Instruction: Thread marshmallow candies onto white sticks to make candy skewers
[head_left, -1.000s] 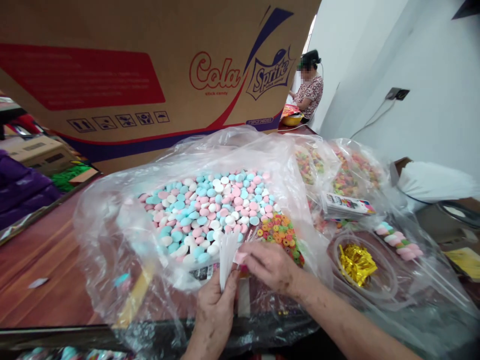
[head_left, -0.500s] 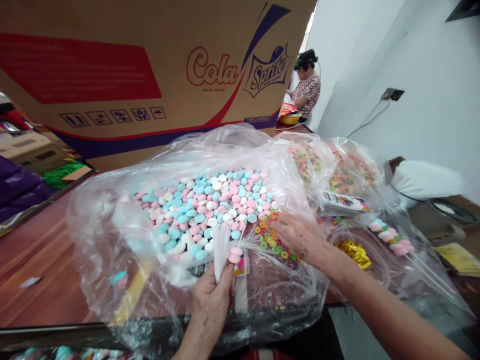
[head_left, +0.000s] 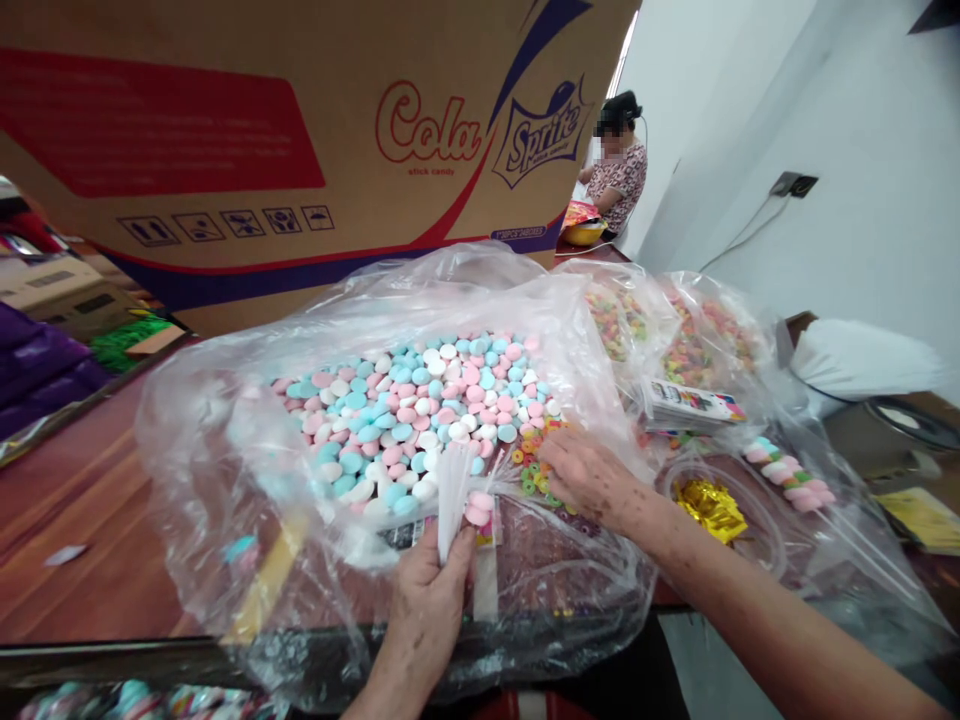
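My left hand (head_left: 431,585) is closed round a bundle of thin white sticks (head_left: 453,500) held upright. Pink candy pieces (head_left: 478,508) sit beside the bundle, threaded on a stick it seems. My right hand (head_left: 589,475) reaches into a small heap of colourful ring-shaped gummies (head_left: 531,470), its fingers curled together and the tips partly hidden. Anything pinched there is too small to tell. Just behind both hands, pink, blue and white button-shaped candies (head_left: 405,420) lie spread in a large clear plastic bag (head_left: 187,430).
A big cardboard carton (head_left: 247,130) stands behind the bag. To the right lie bags of gummies (head_left: 705,330), stacked printed cards (head_left: 690,405), gold twist ties (head_left: 709,510) and a finished-looking candy skewer (head_left: 791,475). Another person (head_left: 619,170) sits farther back.
The view has shifted slightly. My left hand still grips the sticks, and my right hand stays at the ring gummies, its fingers a little lower among them.
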